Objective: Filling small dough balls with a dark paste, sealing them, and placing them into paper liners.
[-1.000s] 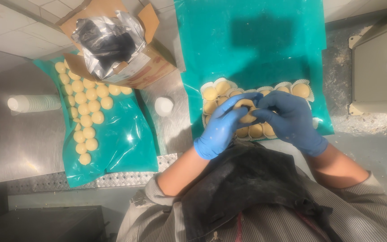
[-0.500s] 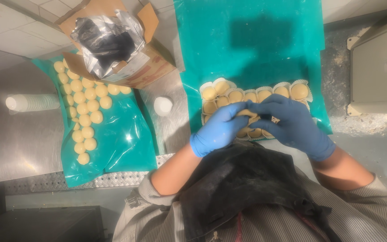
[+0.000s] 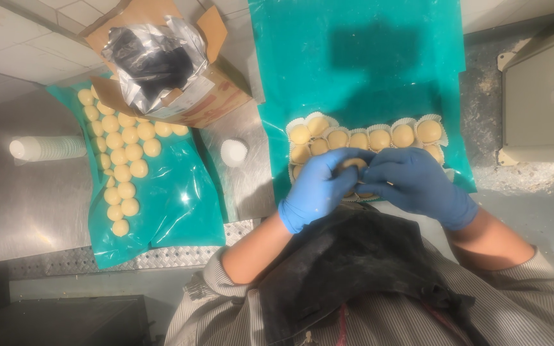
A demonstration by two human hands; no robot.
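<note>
Both hands shifted slightly nearer my body; left hand (image 3: 318,189) and right hand (image 3: 411,182) pinch dough ball (image 3: 352,164) together, fingers curled, above teal sheet (image 3: 354,57).

A steel worktop (image 3: 27,211) meets pale wall tiles (image 3: 46,25), with a crumb-strewn grey counter (image 3: 533,192) at right.

Commercial bakery kitchen: steel counter (image 3: 27,211), dough balls (image 3: 123,163) on teal sheets (image 3: 181,211).
</note>
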